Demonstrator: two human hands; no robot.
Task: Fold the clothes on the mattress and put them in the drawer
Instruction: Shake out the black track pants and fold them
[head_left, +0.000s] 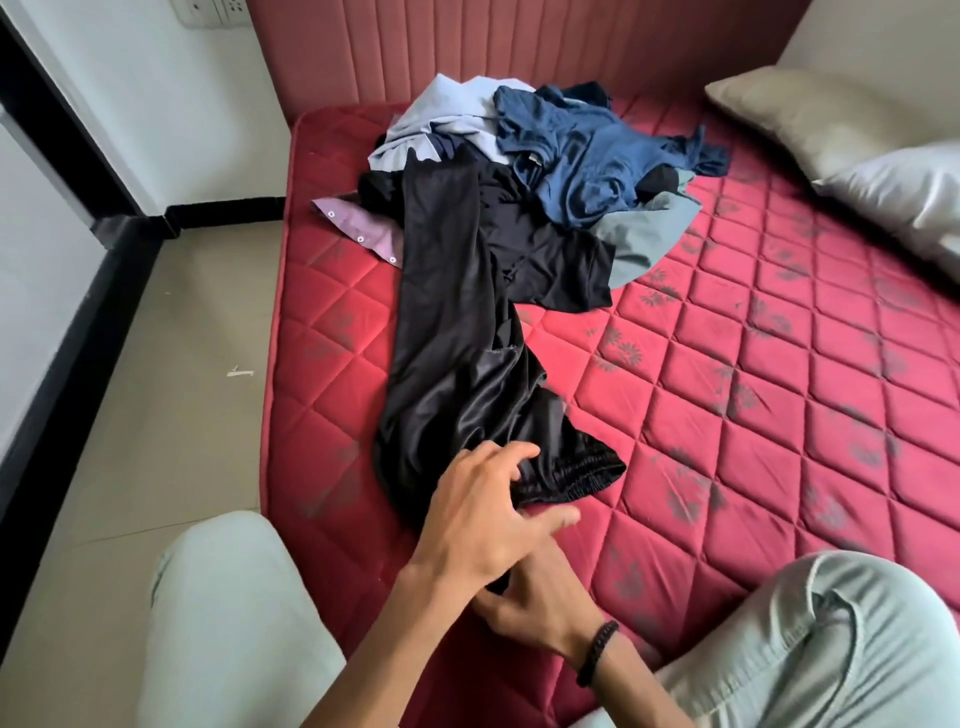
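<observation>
Long black satin trousers lie stretched along the red quilted mattress, waistband nearest me. My left hand rests on the waistband with its fingers spread and loosely bent. My right hand, with a black bracelet at the wrist, lies partly under the left one, and a bit of black cloth shows at its thumb. At the head of the mattress sits a pile of clothes: a navy top, a light blue piece, a black shirt, a grey-green garment and a purple shirt. No drawer is in view.
Two pillows lean at the mattress's right side against the pink padded headboard. Tiled floor runs along the left of the mattress. My knees in pale green trousers sit at the near edge.
</observation>
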